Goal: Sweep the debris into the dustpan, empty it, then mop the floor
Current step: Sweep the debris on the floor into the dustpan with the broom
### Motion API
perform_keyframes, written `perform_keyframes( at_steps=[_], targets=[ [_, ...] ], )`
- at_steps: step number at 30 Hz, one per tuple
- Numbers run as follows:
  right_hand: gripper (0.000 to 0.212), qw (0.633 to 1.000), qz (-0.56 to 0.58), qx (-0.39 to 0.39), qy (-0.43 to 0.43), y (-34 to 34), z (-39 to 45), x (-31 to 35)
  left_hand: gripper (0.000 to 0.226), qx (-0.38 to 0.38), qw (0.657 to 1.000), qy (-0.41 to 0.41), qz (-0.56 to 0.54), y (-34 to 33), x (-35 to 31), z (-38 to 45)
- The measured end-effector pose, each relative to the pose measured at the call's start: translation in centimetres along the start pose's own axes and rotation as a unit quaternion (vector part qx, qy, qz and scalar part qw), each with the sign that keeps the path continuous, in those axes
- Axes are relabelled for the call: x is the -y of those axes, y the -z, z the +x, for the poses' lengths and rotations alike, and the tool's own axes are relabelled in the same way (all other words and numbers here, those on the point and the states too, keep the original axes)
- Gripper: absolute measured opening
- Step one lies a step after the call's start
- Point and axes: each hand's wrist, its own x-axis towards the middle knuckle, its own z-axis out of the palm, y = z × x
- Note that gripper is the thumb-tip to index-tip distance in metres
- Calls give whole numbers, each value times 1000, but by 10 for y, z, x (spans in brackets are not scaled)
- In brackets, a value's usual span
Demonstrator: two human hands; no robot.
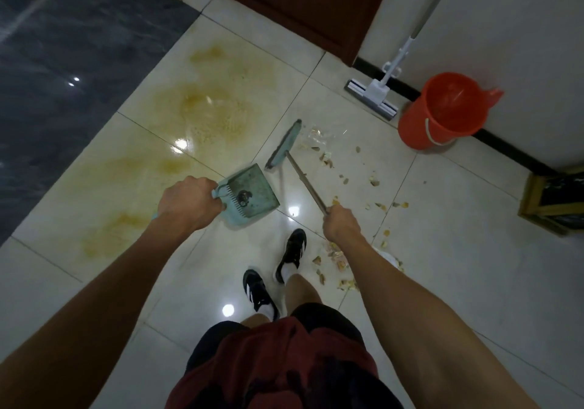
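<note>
Your left hand [189, 201] has its fingers curled tight around the handle of the pale teal plastic dustpan [249, 195], a flat square tray with a comb of teeth near the handle and a small dark object inside it. Your right hand [341, 223] grips the thin metal stick of the broom [282, 144]; the broom's long, narrow teal head lies just beyond the dustpan. The debris [335, 258], dry beige crumbs and flakes, is scattered on the glossy cream floor tiles [442, 250] to the right of the broom and near your right foot. On the left, a yellow-brown stain [205, 105] spreads over the tiles. Far right, a flat sponge mop [373, 95] leans on the white wall, beside a round orange plastic bucket [442, 111]. No writing can be read.
</note>
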Motion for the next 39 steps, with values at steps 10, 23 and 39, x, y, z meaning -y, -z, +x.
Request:
perform_keyframes(
  at_steps=[10, 23, 39],
  targets=[
    [24, 999, 9, 19, 27, 81, 128, 35, 18, 10, 998, -1, 65, 51, -47, 115],
    [33, 999, -27, 31, -20, 103, 164, 22, 19, 22, 992, -56, 109, 68, -102, 175],
    [28, 978, 107, 46, -171, 6, -7, -67, 22, -3, 975, -193, 111, 51, -102, 122]
  ],
)
